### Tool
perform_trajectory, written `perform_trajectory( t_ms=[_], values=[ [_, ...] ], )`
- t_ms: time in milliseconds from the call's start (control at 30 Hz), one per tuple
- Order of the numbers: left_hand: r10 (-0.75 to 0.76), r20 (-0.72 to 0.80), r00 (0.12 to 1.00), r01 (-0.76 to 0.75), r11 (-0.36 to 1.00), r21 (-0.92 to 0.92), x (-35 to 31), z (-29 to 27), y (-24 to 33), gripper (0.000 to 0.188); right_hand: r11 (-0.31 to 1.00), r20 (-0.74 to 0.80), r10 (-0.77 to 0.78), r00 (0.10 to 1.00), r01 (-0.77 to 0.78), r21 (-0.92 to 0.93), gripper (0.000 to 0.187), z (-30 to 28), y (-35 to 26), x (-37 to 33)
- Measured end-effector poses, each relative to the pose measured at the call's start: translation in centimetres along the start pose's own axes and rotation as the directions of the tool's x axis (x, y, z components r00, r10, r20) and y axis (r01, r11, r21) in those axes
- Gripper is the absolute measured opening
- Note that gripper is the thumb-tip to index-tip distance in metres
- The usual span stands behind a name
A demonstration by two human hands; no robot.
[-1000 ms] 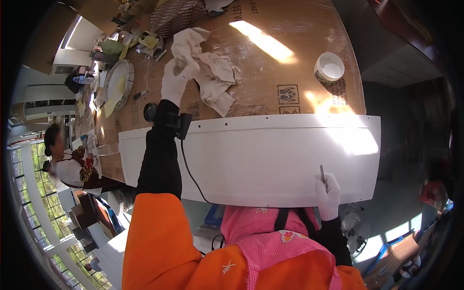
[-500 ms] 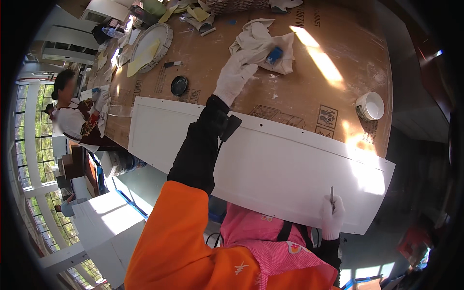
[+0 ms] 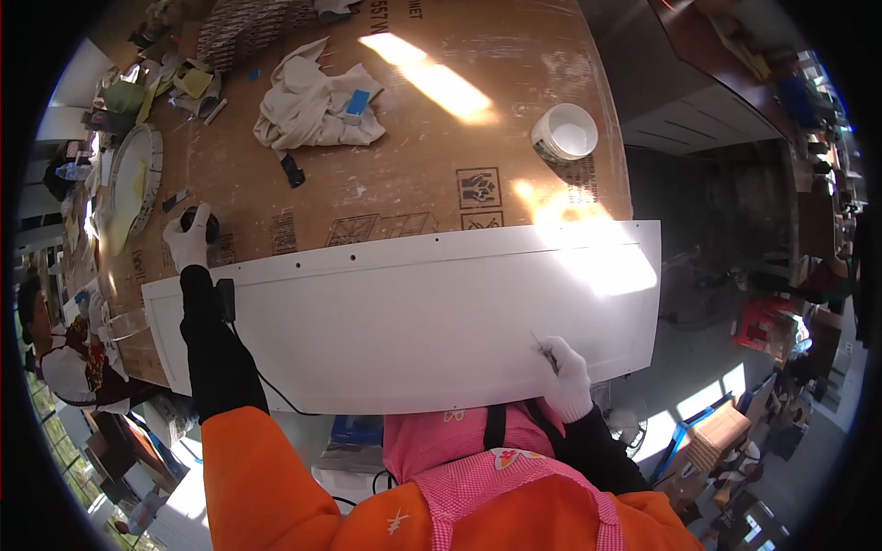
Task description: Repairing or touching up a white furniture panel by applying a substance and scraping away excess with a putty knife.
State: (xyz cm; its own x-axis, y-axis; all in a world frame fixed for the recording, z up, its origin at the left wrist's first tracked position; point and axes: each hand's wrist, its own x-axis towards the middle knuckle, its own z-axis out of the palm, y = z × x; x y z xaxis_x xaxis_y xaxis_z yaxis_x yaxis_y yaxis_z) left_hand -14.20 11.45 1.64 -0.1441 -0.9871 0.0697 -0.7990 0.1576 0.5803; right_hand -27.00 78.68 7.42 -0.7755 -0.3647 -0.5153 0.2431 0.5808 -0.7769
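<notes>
My left hand (image 3: 187, 242), in a white glove, is at the far left edge of the white panel (image 3: 413, 321). Its fingers close on the rim of a small black round dish (image 3: 211, 227) that rests on the cardboard; the glove hides part of it. Over the near right part of the panel is my right hand (image 3: 566, 376), also gloved. Its fingers are closed around a thin metal tool (image 3: 537, 340) with a narrow tip; its exact kind is too small to tell. The panel is long, with a raised border and small holes along its far edge.
A crumpled cream cloth (image 3: 308, 106) lies beyond the panel, with a blue block (image 3: 358, 102) on it and a black piece (image 3: 292, 171) beside it. A white tub (image 3: 565, 133) stands at the right. Further left are a round white tray (image 3: 136, 184) and a person (image 3: 69, 367).
My left hand has moved left from beside the cloth to the black dish and closed on it. The view has turned leftward. My right hand still holds the thin tool over the panel.
</notes>
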Motion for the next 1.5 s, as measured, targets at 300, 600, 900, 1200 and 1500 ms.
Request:
perform_trajectory(
  t_ms=[300, 600, 900, 1200, 1500],
  values=[
    [0.373, 0.682, 0.629, 0.670, 0.183, -0.719, -23.8, 13.4, 28.4, 0.036, 0.998, -0.151, -0.052, 0.987, 0.058, 0.037, 0.015, -0.9, -0.9, -1.5],
    [0.482, 0.506, 0.715, 0.065, 0.675, -0.735, -38.8, 23.2, 38.6, 0.063, 0.995, -0.422, 0.007, 0.906, 0.034, 0.090, 0.016, -5.1, 3.8, -6.6],
    [0.961, -0.054, 0.273, -0.820, 0.203, -0.535, -39.4, 22.1, 36.6, 0.086, 0.985, -0.438, 0.060, 0.897, 0.018, 0.172, 0.018, -5.2, 6.1, -7.4],
    [0.862, 0.490, 0.131, -0.976, 0.199, -0.091, -40.6, 20.6, 40.1, 0.070, 0.979, -0.457, 0.054, 0.888, 0.043, 0.199, 0.013, -5.4, 6.6, -6.8],
    [0.810, 0.461, 0.363, -0.930, 0.343, 0.130, -30.4, 24.5, 39.2, 0.072, 0.976, -0.550, 0.138, 0.824, -0.020, 0.215, 0.014, -5.8, 9.4, -9.4]
  ],
)
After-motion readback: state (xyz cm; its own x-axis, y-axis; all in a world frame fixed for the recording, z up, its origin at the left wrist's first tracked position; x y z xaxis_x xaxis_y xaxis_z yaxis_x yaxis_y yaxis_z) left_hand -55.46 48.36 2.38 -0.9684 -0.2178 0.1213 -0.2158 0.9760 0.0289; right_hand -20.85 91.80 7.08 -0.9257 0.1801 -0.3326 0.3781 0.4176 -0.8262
